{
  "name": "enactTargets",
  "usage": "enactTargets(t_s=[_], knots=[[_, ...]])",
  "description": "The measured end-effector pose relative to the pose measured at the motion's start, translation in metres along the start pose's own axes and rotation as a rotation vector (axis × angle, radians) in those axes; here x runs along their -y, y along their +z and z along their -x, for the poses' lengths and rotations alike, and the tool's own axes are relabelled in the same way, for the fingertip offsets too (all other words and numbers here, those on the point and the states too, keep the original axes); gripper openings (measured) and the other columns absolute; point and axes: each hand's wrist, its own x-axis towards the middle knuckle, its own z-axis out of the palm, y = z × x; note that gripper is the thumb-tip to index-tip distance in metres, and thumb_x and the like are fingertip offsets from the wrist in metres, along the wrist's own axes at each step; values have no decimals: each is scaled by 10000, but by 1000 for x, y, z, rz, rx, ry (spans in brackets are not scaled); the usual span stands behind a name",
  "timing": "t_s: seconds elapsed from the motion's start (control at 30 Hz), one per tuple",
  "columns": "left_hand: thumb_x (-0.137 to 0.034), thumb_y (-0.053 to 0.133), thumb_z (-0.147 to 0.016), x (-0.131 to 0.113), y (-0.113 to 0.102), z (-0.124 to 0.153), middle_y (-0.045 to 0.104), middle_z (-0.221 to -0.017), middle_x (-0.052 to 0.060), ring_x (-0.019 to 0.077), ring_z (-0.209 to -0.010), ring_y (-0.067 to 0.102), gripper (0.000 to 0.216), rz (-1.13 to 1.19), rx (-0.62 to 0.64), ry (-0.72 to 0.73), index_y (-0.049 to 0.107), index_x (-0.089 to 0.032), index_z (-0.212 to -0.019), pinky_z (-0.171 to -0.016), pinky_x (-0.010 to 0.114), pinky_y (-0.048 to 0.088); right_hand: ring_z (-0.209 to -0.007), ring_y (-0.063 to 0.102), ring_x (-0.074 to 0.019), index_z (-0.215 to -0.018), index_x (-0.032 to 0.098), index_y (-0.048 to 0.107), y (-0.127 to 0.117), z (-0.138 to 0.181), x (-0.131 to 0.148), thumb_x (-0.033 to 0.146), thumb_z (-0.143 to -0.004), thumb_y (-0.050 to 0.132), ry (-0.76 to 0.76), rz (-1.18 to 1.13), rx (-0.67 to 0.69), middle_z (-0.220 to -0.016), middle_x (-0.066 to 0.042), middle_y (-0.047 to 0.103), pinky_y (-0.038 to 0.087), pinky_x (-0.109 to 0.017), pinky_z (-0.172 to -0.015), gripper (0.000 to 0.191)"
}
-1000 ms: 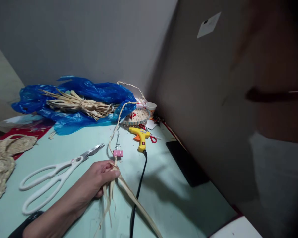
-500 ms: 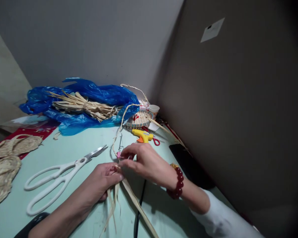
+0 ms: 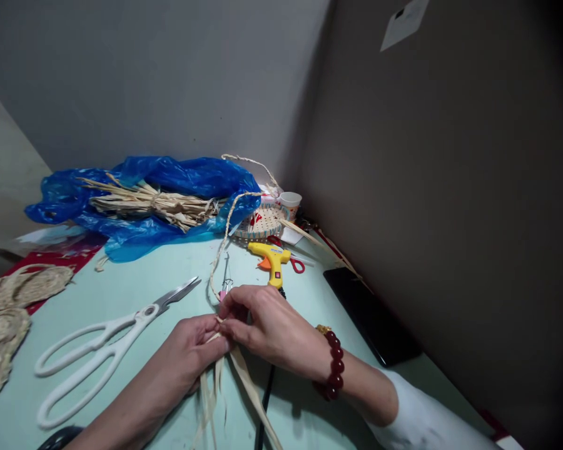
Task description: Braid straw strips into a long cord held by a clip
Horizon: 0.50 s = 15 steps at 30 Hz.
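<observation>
My left hand [image 3: 192, 350] pinches pale dried straw strips [image 3: 209, 400] whose loose ends hang below it. Fingertips of my right hand [image 3: 267, 325], closed in a pinch, meet the left ones at the same strand; a wider flat strip trails down between the hands. Away from this point a thin twisted straw cord [image 3: 226, 240] runs up the table and over the blue bag. Just beyond my fingers is a small pink clip [image 3: 223, 295] with wire handles, at the near end of the cord. The fingers partly hide the join.
White-handled scissors [image 3: 117, 340] lie partly open to the left. Behind are a yellow glue gun [image 3: 272, 253], a woven basket [image 3: 263, 222], a paper cup [image 3: 290, 200] and a straw bundle [image 3: 154, 203] on a blue plastic bag [image 3: 192, 175]. Right, a black phone [image 3: 370, 315]; far left, woven straw soles [image 3: 32, 284].
My right hand has come slightly lower, its fingertips closer to the left hand's. The glue gun's handle and the phone show more now. The view has shifted a little.
</observation>
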Motion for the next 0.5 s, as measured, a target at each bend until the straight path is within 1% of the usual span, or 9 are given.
enactTargets(t_s=[0.1, 0.17, 0.27, 0.33, 0.4, 0.5], knots=[[-305, 766, -635, 0, 3, 1, 402, -473, -108, 49, -426, 205, 229, 24, -20, 12, 588, -163, -625, -450, 198, 224, -668, 531, -99, -783, 174, 589, 3, 0, 0, 143, -790, 581, 19, -6, -22, -727, 23, 627, 347, -191, -594, 33], [-311, 760, -646, 0, 4, 1, 397, -476, -109, 50, -429, 203, 219, 49, -22, 38, 603, -160, -625, -479, 207, 266, -657, 527, -99, -774, 177, 581, 6, 0, 1, 160, -783, 586, 26, -5, -41, -718, 24, 623, 348, -192, -586, 20], [-302, 737, -678, 1, 3, 2, 390, -480, -112, 52, -427, 206, 173, 23, -21, 39, 645, -156, -678, -518, 217, 312, -620, 517, -93, -750, 176, 574, 10, 1, 2, 169, -784, 570, 54, -8, -88, -683, 28, 612, 352, -191, -572, 34], [-293, 729, -691, 1, 0, 1, 388, -479, -102, 77, -457, 291, 152, -1, -4, 34, 661, -157, -703, -537, 215, 331, -594, 515, -86, -736, 172, 570, 13, 2, 2, 173, -779, 560, 86, -52, -114, -649, 32, 596, 358, -182, -558, 44], [-280, 740, -683, 1, -3, 1, 425, -505, -77, 113, -544, 396, 152, -1, 20, 48, 652, -155, -686, -554, 208, 341, -576, 516, -78, -722, 167, 571, 16, 2, 1, 169, -767, 551, 111, -121, -127, -625, 36, 582, 365, -168, -542, 49], [-258, 757, -669, 1, -5, 0, 523, -609, -39, 121, -613, 435, 185, 5, 29, 50, 610, -149, -641, -534, 190, 321, -569, 507, -70, -706, 162, 575, 20, 2, -1, 156, -760, 535, 119, -185, -155, -614, 41, 568, 368, -156, -532, 67]])
